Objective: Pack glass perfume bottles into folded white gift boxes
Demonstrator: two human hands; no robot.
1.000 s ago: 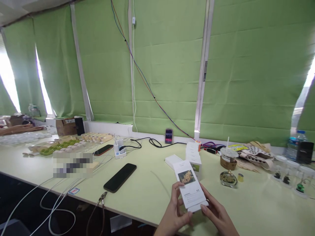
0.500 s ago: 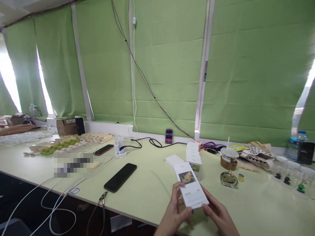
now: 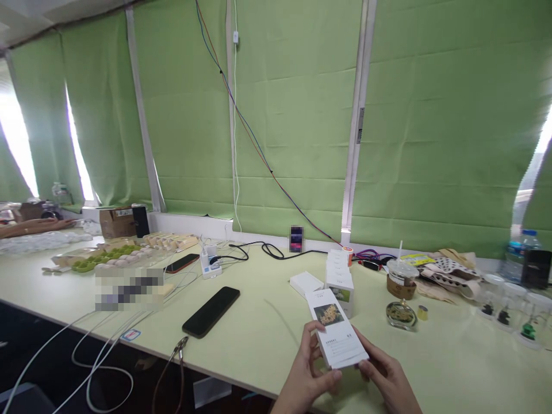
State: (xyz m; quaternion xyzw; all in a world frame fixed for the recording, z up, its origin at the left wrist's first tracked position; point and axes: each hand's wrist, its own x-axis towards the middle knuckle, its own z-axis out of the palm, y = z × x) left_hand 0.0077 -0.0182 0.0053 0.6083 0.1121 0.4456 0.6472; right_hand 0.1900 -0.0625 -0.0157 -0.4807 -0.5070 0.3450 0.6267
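Observation:
Between my two hands is a flat white box [image 3: 335,333], printed with a picture of yellow-orange flowers and small text. It is tilted toward me over the table's front part. My left hand [image 3: 307,368] is closed around its left side, with the thumb at the bottom corner. The fingers of my right hand [image 3: 383,371] grip the lower right corner. Just beyond it a plain white box piece [image 3: 306,283] lies on the table. To its right stands a row of white boxes [image 3: 340,282] with a picture on the front one.
A black phone [image 3: 211,311] lies left of my hands, near a power strip [image 3: 210,267] and cables. On the right are a round glass bottle [image 3: 401,315], a gold cap [image 3: 422,312], a lidded cup [image 3: 401,276] and small clear containers [image 3: 529,322]. Egg-like items [image 3: 127,257] sit far left.
The held box has dropped slightly toward me. My left thumb has slid a little right along the bottom, and my right fingertips have shifted slightly at the corner.

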